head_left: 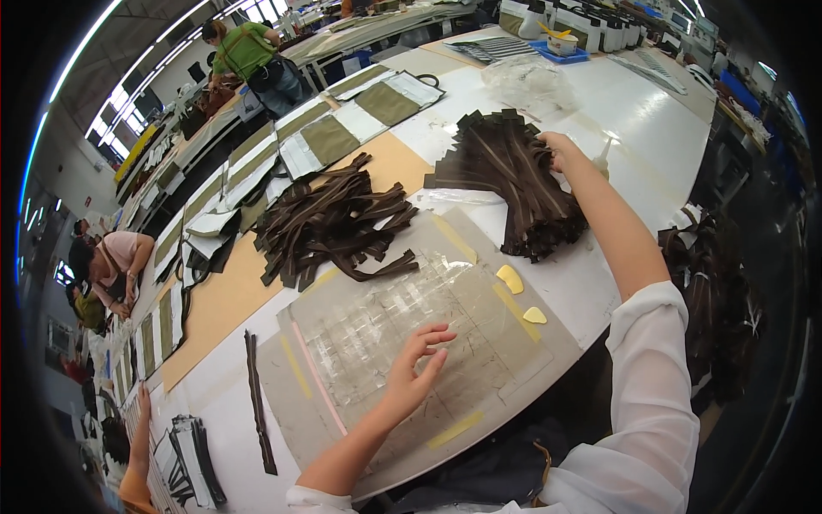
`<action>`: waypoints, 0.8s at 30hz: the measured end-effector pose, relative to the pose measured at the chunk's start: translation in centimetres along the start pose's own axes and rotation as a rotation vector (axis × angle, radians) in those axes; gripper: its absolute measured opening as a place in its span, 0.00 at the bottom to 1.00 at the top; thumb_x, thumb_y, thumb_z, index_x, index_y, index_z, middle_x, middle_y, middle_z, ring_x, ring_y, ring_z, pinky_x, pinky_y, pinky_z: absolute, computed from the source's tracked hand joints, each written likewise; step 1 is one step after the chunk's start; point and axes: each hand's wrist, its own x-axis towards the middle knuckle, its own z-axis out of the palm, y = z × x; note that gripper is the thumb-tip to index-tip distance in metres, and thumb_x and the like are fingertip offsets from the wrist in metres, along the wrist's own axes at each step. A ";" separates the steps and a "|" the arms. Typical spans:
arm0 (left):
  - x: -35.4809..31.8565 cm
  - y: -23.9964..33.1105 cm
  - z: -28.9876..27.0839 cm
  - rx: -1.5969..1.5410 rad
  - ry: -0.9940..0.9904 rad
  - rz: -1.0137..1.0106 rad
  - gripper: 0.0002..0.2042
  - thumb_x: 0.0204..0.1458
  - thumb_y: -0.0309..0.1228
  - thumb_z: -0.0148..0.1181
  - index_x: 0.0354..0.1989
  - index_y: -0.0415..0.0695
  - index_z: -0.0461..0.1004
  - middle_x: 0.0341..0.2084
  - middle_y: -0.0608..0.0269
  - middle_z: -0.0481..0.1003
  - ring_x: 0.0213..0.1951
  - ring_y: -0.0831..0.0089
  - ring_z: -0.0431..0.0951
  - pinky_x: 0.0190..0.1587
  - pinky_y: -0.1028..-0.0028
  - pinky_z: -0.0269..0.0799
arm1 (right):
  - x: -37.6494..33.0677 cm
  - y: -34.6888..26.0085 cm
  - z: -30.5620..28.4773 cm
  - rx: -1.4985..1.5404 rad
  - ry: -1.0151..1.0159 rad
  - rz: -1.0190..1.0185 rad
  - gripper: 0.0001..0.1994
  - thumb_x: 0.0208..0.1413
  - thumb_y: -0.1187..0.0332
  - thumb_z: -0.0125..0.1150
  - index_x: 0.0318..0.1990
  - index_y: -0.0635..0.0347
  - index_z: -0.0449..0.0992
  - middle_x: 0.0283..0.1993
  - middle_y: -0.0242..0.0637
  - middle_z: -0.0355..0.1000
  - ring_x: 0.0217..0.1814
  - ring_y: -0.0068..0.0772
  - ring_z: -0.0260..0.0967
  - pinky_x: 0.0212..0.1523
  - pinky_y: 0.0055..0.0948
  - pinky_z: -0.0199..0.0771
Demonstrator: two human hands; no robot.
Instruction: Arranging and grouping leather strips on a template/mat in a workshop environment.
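Observation:
My left hand (415, 377) hovers over a board with a clear gridded sheet (462, 330). Its fingers are bent but apart, and nothing is in them. Farther off to the right, my right hand (561, 152) has its fingers closed at the edge of a thick bundle of dark brown zipper strips (522, 184). Some of those fingers are hidden by the bundle. Left of the bundle lies a loose, tangled pile of similar zipper strips (334, 223). One single dark strip (259, 403) rests on the table left of the board.
Two small yellow pieces (510, 278) lie by the board's right edge. Green and white fabric panels (325, 137) run along the far left. A blue tray with a bowl (561, 47) stands at the back. More dark strips (706, 291) hang at right. Other people (248, 60) work nearby.

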 end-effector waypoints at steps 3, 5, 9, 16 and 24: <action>-1.9 -1.3 -1.1 -0.024 0.125 -0.061 0.12 0.61 0.25 0.54 0.53 0.43 0.76 0.59 0.57 0.69 0.59 0.68 0.70 0.56 0.71 0.68 | 0.6 0.0 2.6 -0.184 -0.155 -0.190 0.28 0.60 0.67 0.60 0.62 0.78 0.61 0.52 0.57 0.72 0.48 0.47 0.74 0.55 0.43 0.74; -3.2 -1.9 -1.6 -0.050 0.187 -0.114 0.12 0.61 0.23 0.53 0.51 0.41 0.77 0.57 0.57 0.70 0.57 0.68 0.71 0.55 0.72 0.69 | -0.4 1.6 4.9 -0.416 -0.149 -0.346 0.46 0.61 0.56 0.60 0.72 0.76 0.37 0.64 0.64 0.62 0.61 0.56 0.68 0.62 0.44 0.69; -4.3 -2.8 -1.3 -0.089 0.216 -0.087 0.11 0.61 0.23 0.53 0.50 0.41 0.77 0.55 0.57 0.71 0.55 0.69 0.72 0.54 0.73 0.70 | 0.7 4.0 5.0 -1.452 -0.199 -0.616 0.62 0.55 0.33 0.55 0.73 0.66 0.17 0.79 0.61 0.29 0.81 0.58 0.35 0.76 0.51 0.40; -7.1 -1.2 -4.2 -0.039 0.319 -0.056 0.09 0.61 0.21 0.52 0.46 0.40 0.78 0.48 0.60 0.76 0.50 0.72 0.75 0.53 0.74 0.69 | -3.6 2.1 5.5 -1.813 -0.008 -0.901 0.35 0.60 0.35 0.49 0.58 0.56 0.76 0.73 0.49 0.55 0.74 0.54 0.52 0.72 0.55 0.48; -10.8 -2.9 -8.2 -0.125 0.614 -0.111 0.09 0.63 0.21 0.49 0.46 0.36 0.76 0.41 0.63 0.78 0.46 0.75 0.76 0.53 0.76 0.69 | -12.1 5.1 14.9 -1.700 -0.313 -1.272 0.16 0.64 0.58 0.54 0.37 0.60 0.83 0.38 0.45 0.80 0.48 0.48 0.77 0.51 0.45 0.73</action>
